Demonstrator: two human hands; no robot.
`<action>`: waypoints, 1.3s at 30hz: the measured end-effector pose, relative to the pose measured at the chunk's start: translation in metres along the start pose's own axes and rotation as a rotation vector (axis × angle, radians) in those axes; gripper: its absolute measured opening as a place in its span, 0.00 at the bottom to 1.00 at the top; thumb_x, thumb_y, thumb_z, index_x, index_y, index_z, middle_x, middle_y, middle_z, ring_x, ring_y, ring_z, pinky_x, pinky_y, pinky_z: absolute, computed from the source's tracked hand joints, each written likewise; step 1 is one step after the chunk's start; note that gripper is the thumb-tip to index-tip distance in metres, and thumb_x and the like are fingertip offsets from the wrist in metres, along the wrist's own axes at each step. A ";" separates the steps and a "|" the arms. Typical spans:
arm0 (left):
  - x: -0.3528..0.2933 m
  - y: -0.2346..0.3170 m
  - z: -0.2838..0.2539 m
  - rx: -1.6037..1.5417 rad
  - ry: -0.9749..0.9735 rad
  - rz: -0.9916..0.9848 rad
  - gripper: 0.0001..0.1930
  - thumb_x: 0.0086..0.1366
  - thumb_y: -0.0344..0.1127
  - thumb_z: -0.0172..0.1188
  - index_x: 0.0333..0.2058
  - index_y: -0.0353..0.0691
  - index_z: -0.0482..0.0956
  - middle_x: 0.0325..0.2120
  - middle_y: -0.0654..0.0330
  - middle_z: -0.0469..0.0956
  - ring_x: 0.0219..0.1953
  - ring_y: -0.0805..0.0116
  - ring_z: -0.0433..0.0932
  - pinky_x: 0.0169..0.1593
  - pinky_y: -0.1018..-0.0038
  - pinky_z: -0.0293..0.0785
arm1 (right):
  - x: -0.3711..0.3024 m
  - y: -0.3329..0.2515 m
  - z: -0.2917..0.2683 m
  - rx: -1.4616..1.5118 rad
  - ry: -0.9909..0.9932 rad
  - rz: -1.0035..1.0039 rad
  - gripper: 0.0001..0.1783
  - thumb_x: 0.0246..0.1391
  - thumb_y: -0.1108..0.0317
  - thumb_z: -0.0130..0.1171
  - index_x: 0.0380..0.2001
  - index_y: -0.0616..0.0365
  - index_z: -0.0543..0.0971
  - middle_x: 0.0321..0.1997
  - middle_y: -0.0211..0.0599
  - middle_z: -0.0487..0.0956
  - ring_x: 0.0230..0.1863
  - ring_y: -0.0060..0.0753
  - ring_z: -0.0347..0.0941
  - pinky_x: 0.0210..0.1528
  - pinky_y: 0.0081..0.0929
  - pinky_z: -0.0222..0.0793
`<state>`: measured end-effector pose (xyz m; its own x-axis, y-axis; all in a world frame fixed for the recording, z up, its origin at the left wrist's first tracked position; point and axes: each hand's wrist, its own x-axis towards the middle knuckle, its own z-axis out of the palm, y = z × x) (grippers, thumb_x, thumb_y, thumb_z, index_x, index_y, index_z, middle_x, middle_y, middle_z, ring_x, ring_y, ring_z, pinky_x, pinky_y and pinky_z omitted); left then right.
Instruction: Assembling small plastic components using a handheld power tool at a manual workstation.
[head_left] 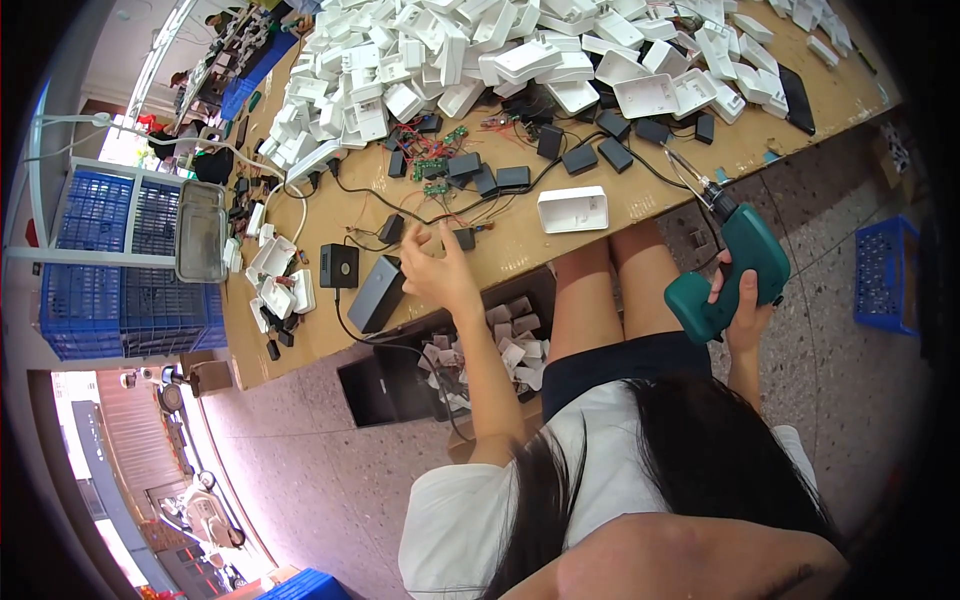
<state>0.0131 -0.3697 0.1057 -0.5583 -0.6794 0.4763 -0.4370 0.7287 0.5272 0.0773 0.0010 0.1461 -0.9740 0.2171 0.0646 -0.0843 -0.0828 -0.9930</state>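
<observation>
My right hand grips a green, pistol-shaped soldering gun. Its two thin metal prongs point up toward the table edge. Over the near left part of the table, my left hand has bent fingers standing apart, with nothing visible between them. Small black blocks lie on either side of it, one to its left and another to its right. A long dark grey box lies by its wrist side. Right of the hand sits an empty white plastic case, open side up.
A large heap of white plastic cases covers the far table. In front of it lie green circuit boards, black blocks and wires. A black cube-shaped device trails a cable. Below stands a carton of white parts; a blue crate stands right.
</observation>
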 end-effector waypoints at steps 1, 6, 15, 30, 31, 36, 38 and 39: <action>0.003 -0.003 0.001 0.000 -0.002 0.001 0.18 0.62 0.45 0.68 0.47 0.43 0.82 0.34 0.62 0.80 0.35 0.65 0.75 0.43 0.64 0.66 | -0.001 0.000 0.000 -0.005 -0.020 0.009 0.27 0.71 0.48 0.47 0.48 0.65 0.75 0.34 0.37 0.76 0.27 0.22 0.70 0.29 0.22 0.68; 0.018 0.001 0.003 -0.249 -0.359 -0.228 0.12 0.62 0.41 0.71 0.37 0.39 0.84 0.32 0.63 0.84 0.28 0.74 0.76 0.45 0.76 0.69 | -0.002 -0.001 0.004 -0.017 -0.037 -0.017 0.27 0.70 0.47 0.47 0.48 0.66 0.75 0.34 0.37 0.76 0.27 0.23 0.71 0.29 0.23 0.67; 0.018 0.035 -0.007 -1.079 -0.322 -0.114 0.11 0.77 0.36 0.55 0.46 0.32 0.70 0.46 0.51 0.82 0.47 0.68 0.79 0.56 0.73 0.73 | 0.008 0.011 0.001 -0.012 -0.002 -0.033 0.27 0.70 0.48 0.48 0.48 0.66 0.74 0.36 0.37 0.76 0.27 0.23 0.71 0.29 0.22 0.68; 0.008 0.072 -0.017 -0.773 -0.085 -0.087 0.03 0.71 0.28 0.61 0.40 0.34 0.82 0.34 0.63 0.82 0.36 0.76 0.78 0.41 0.78 0.74 | 0.023 0.020 -0.035 0.013 0.010 -0.015 0.22 0.70 0.54 0.51 0.48 0.65 0.78 0.27 0.34 0.76 0.25 0.23 0.71 0.32 0.23 0.68; 0.007 0.074 -0.017 -0.608 -0.103 0.113 0.03 0.70 0.27 0.62 0.39 0.35 0.82 0.34 0.62 0.82 0.35 0.74 0.79 0.40 0.76 0.74 | 0.023 0.020 -0.035 0.009 0.008 0.000 0.22 0.71 0.54 0.51 0.49 0.65 0.78 0.27 0.34 0.76 0.26 0.23 0.71 0.32 0.23 0.68; -0.038 0.078 0.030 -0.458 -0.388 0.600 0.05 0.63 0.27 0.65 0.38 0.41 0.83 0.31 0.57 0.78 0.36 0.56 0.75 0.42 0.64 0.70 | 0.022 0.022 -0.036 0.000 0.000 0.027 0.22 0.71 0.54 0.51 0.49 0.65 0.77 0.28 0.34 0.76 0.27 0.23 0.71 0.33 0.22 0.68; -0.059 0.078 0.041 -0.484 -0.538 0.511 0.06 0.64 0.25 0.64 0.39 0.40 0.83 0.32 0.57 0.79 0.35 0.55 0.75 0.39 0.63 0.71 | 0.023 0.029 -0.037 0.011 -0.039 0.046 0.22 0.71 0.53 0.51 0.49 0.65 0.77 0.28 0.34 0.76 0.27 0.23 0.71 0.34 0.23 0.68; -0.066 0.077 0.046 -0.483 -0.527 0.518 0.05 0.64 0.25 0.65 0.39 0.39 0.84 0.30 0.58 0.78 0.32 0.62 0.76 0.35 0.70 0.71 | 0.023 0.033 -0.038 0.010 -0.038 0.048 0.22 0.71 0.53 0.51 0.49 0.65 0.77 0.28 0.34 0.76 0.27 0.23 0.71 0.34 0.23 0.68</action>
<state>-0.0158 -0.2649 0.0824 -0.9082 -0.0588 0.4145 0.2404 0.7373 0.6313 0.0601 0.0398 0.1110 -0.9843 0.1753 0.0205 -0.0389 -0.1020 -0.9940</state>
